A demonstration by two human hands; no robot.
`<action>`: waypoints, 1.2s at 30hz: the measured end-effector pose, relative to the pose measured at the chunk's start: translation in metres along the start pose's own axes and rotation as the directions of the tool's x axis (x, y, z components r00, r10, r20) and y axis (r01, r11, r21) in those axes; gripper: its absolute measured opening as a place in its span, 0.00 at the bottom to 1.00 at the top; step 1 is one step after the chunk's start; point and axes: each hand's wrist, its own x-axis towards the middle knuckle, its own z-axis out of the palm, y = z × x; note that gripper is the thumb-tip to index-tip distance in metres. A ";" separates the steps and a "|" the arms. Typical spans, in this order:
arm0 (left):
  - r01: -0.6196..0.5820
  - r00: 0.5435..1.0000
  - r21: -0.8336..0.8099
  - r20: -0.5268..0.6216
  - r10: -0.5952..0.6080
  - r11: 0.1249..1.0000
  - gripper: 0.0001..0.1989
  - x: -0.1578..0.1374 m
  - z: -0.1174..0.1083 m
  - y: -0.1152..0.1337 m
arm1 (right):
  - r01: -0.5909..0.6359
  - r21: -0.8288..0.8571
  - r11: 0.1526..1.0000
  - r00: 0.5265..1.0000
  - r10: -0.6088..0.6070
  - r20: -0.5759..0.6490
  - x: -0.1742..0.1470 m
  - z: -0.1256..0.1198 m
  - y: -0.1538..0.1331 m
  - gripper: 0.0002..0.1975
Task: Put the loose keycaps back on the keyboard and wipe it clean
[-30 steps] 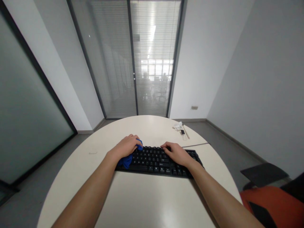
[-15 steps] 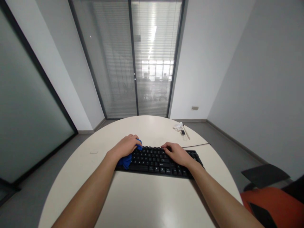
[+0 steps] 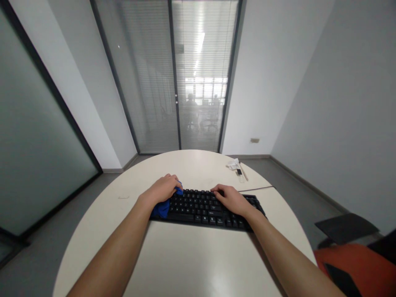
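A black keyboard (image 3: 198, 208) lies across the table in front of me. At its left end, my left hand (image 3: 163, 189) is closed on a blue cloth (image 3: 161, 209), pressing it to the keys. Part of the cloth sticks out past the fingertips, and part hangs below the palm over the keyboard's left edge. My right hand (image 3: 230, 199) rests on the right part of the keyboard, its fingers bent over the back edge and gripping it. The keys beneath both hands are hidden.
The round white table (image 3: 185, 260) carries a white crumpled item (image 3: 232, 164) and a thin stick (image 3: 243, 171) at the back right. A black cable (image 3: 258, 189) runs right from the keyboard. An orange chair (image 3: 355, 268) stands at the right.
My left hand has shifted slightly left with the blue cloth. My right hand stays in the same place on the keyboard.
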 end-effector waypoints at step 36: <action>-0.168 0.977 0.088 -0.118 0.178 0.982 0.14 0.020 0.017 0.091 | 0.024 -0.012 1.000 1.000 -0.024 0.009 0.000 0.000 -0.001 0.12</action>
